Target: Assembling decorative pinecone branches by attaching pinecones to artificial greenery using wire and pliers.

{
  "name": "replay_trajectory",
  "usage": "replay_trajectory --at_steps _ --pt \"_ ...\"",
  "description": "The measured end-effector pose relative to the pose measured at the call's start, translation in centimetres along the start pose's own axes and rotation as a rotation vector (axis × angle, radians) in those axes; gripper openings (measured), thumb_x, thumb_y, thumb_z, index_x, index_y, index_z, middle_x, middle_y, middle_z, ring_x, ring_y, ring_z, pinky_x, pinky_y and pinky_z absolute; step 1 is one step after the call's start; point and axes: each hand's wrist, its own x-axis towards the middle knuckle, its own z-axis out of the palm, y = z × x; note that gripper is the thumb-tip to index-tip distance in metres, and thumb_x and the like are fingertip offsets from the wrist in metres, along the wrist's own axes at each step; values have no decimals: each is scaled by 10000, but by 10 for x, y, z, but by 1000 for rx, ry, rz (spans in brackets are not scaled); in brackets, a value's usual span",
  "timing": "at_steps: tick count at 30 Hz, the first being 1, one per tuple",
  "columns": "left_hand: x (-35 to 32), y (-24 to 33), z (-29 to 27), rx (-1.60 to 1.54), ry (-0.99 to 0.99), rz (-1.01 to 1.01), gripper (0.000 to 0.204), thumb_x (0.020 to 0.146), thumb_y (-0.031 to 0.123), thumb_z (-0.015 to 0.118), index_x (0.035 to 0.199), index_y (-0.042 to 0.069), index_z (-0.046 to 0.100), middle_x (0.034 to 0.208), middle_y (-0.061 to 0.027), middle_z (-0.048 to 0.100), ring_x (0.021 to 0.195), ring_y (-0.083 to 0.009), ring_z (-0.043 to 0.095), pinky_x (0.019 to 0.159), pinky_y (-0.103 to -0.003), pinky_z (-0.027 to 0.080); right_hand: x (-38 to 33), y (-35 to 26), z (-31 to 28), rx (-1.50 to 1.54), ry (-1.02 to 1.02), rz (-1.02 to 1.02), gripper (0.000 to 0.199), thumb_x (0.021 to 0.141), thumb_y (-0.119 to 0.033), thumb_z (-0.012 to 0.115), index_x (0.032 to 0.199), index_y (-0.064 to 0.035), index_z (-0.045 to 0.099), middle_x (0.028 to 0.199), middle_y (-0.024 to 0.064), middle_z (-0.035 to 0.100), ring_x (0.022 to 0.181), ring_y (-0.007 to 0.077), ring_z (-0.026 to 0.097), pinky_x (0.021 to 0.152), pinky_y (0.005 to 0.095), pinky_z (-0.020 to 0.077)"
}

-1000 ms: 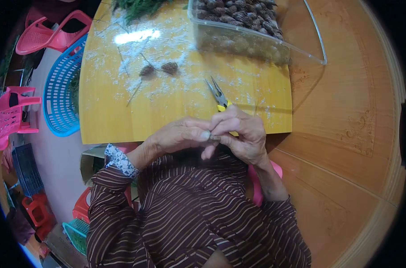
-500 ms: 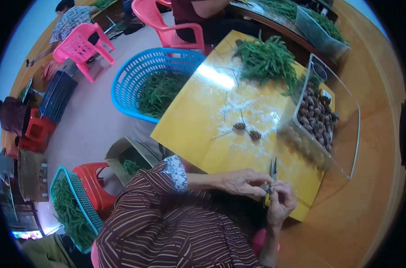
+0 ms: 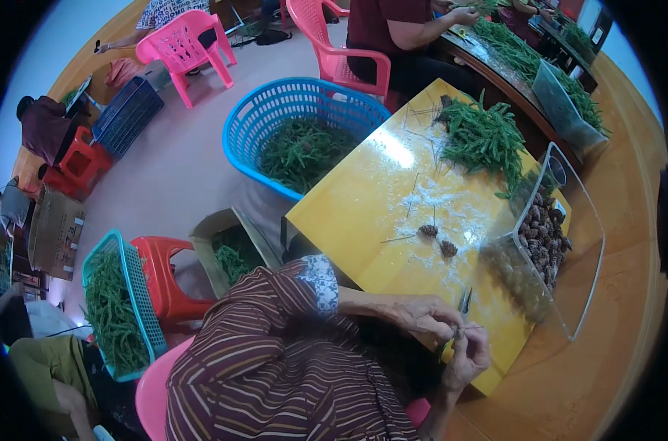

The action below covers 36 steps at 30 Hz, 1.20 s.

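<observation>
My left hand [image 3: 420, 316] and my right hand [image 3: 468, 357] meet over the near edge of a yellow table [image 3: 334, 220]. Their fingertips pinch together on something small and thin, too small to name. Under them a cutting tool, pliers or scissors, points its dark jaws [image 3: 465, 300] away from me; a bit of yellow handle shows below. Past the hands lie two brown pine cones, one [image 3: 428, 231] beside the other [image 3: 448, 250], among white flakes and thin sticks. A clear box [image 3: 604, 239] at the right holds many brown cones [image 3: 543, 239].
Green sprigs [image 3: 484, 140] are heaped at the table's far end. A blue basket [image 3: 238, 158] of greenery stands left of it. Nearer are a cardboard box [image 3: 256, 234], a red stool [image 3: 161, 272] and a teal basket [image 3: 146, 334]. Other people sit around on chairs and stools.
The whole view has shifted, so the table and baskets sit lower and further right. My hands stay together, fingers still pinched. The cones keep their places on the table.
</observation>
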Motion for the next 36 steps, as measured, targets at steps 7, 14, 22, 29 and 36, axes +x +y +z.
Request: replay_trajectory --at_steps 7,14,22,29,36 --pt "3 7 5 -58 -91 -68 300 921 223 548 1126 9 589 824 -55 620 782 -101 546 703 -285 458 -10 -4 0 -15 97 70 92 805 77 614 831 0 572 848 69 556 781 149 531 721 250 438" --pt "-6 22 -7 -98 18 -269 298 915 204 521 1116 1 602 870 -34 620 796 -92 558 721 -245 473 8 -8 5 42 21 -15 69 827 60 615 869 8 599 896 82 596 783 131 537 699 241 448" --pt "3 21 -10 -407 14 -515 300 906 245 501 1018 -15 603 827 -78 635 793 -130 598 753 -254 468 9 -6 -12 463 83 369 228 921 -178 585 1065 -3 570 918 95 589 636 72 482 564 190 388" --pt "2 25 -5 -367 20 -521 333 900 281 497 993 -18 608 784 -75 634 710 -102 549 669 -228 424 4 -3 -18 297 -144 399 269 891 -181 630 1086 -4 578 952 80 595 687 74 513 588 187 409" --pt "1 27 -11 -248 -35 -517 317 911 270 492 1026 5 622 787 -49 637 642 -74 462 594 -211 349 7 6 -17 112 -127 82 210 794 -40 707 978 11 620 896 73 616 752 120 560 673 237 463"
